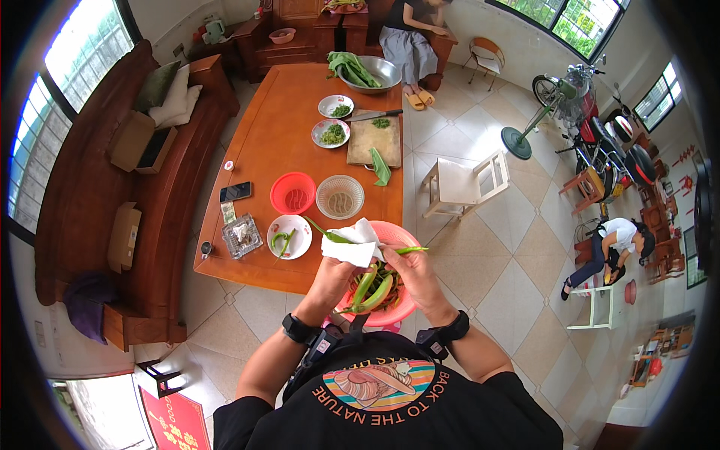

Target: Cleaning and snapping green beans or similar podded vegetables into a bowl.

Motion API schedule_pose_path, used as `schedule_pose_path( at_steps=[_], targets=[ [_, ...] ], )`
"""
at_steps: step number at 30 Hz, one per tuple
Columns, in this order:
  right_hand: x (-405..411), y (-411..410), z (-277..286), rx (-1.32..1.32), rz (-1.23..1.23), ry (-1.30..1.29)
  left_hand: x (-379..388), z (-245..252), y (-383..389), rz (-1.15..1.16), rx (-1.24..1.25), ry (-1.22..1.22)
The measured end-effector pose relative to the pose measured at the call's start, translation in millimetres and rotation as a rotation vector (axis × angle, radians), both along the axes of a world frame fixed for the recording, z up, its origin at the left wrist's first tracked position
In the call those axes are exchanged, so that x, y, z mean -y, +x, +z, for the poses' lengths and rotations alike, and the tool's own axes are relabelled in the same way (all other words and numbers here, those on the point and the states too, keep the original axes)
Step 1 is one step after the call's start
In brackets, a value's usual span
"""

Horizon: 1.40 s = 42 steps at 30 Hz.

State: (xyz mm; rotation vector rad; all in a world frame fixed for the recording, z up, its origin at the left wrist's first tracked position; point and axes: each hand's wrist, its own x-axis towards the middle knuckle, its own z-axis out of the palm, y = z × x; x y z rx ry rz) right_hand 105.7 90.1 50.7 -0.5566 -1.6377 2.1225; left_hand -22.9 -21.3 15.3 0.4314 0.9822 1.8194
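Note:
My left hand (336, 277) is closed on a folded white paper towel (354, 252) with a long green chilli pepper (336, 237) lying against it. Between the thumb and fingers of my right hand (415, 277) is a green pepper end (412, 249). The towel hides whether both ends belong to one pepper. Beneath my hands, a pink plastic basket (406, 313) holds several long green peppers (377, 293) above a mass of thinner green and reddish ones. Left of the basket, a white bowl (304, 239) contains green pepper pieces (283, 243).
On the wooden table (270, 135) stand a red basket (292, 179), a whitish basket (340, 179), a phone (235, 192) and a plastic clamshell box (242, 236). Farther back, a knife (373, 115) rests on a cutting board (374, 143). A white chair (457, 181) stands right. Two other people sit farther off.

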Motion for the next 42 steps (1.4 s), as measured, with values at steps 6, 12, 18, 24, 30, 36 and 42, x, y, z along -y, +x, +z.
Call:
schedule_pose_path(
  at_steps=[6, 12, 18, 24, 30, 36, 42],
  targets=[
    [3, 5, -6, 0.01, -0.049, 0.056, 2, -6, -1, 0.145, -0.006, 0.025],
    [5, 5, -7, -0.039, -0.089, 0.121, 2, 1, 2, 0.246, 0.095, -0.048],
    [-2, -2, -6, -0.04, -0.067, 0.137, 1, 1, -5, 0.288, 0.008, -0.05],
    [-7, -8, -6, -0.047, -0.047, 0.085, 0, 0, -7, 0.263, -0.068, -0.062],
    [-12, -4, -9, -0.04, 0.0, 0.121, 1, 8, -8, 0.244, -0.133, -0.104],
    [-9, -2, -6, -0.089, -0.121, 0.086, 1, 12, -12, 0.301, -0.012, -0.016],
    [-10, -5, -7, -0.158, -0.195, 0.157, -1, 6, -4, 0.105, 0.066, 0.064]
  ],
)
